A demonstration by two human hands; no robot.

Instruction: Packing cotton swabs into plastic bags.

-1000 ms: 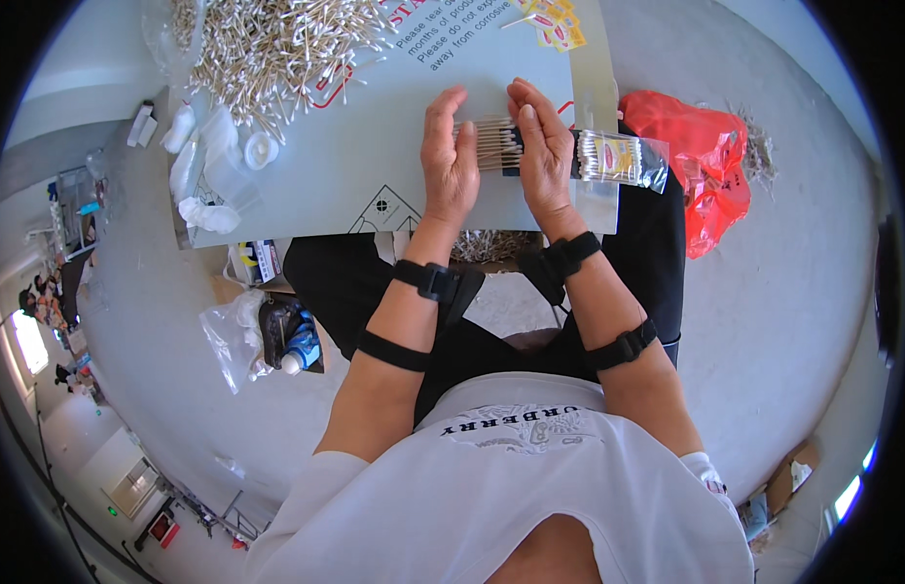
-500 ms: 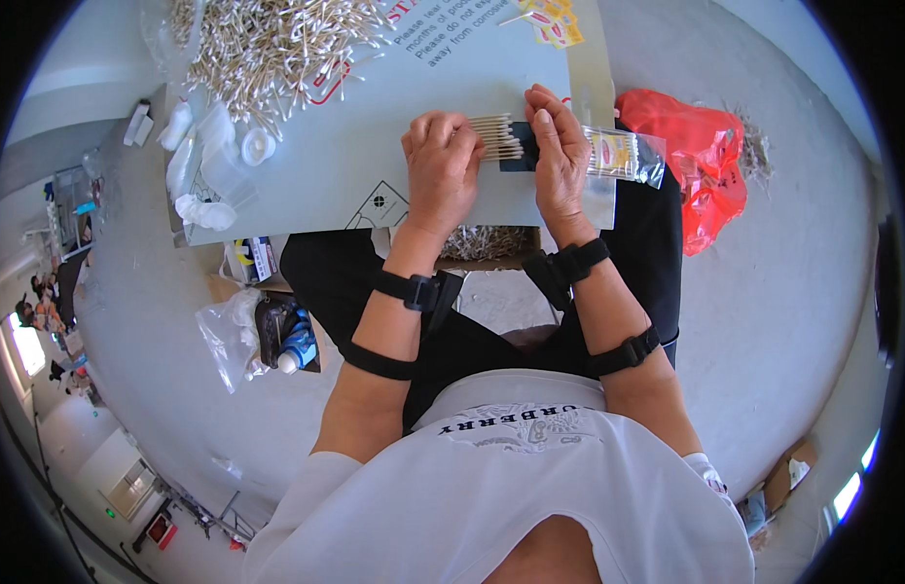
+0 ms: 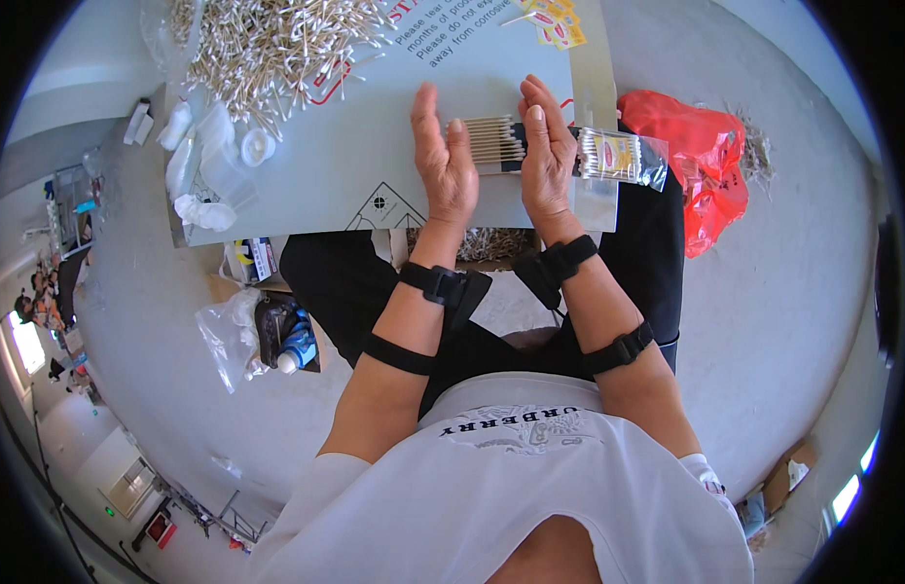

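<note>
A flat row of cotton swabs [image 3: 492, 142] lies side by side on the pale board [image 3: 326, 175], between my two hands. At its left end my left hand [image 3: 445, 161] stands on edge, fingers stretched out, palm facing the swabs. My right hand [image 3: 547, 156] is at the other end, also upright with straight fingers, across a dark strip whose middle it hides. Neither hand grips anything. Right of my right hand, a clear packet of swabs [image 3: 618, 156] with a yellow label juts past the board's edge. Whether my palms touch the swab tips is hard to see.
A big heap of loose swabs [image 3: 272, 54] fills the board's far left, with white plastic pieces [image 3: 219, 161] and a tape roll [image 3: 258, 147] nearer. Yellow labels [image 3: 558, 24] lie far right. A red bag [image 3: 681, 146] sits beyond the right edge; a box of swabs [image 3: 493, 245] stands below.
My left hand has uncurled from the swabs and moved slightly left of their end, baring more of the row. My right hand has shifted slightly left, uncovering more of the packet.
</note>
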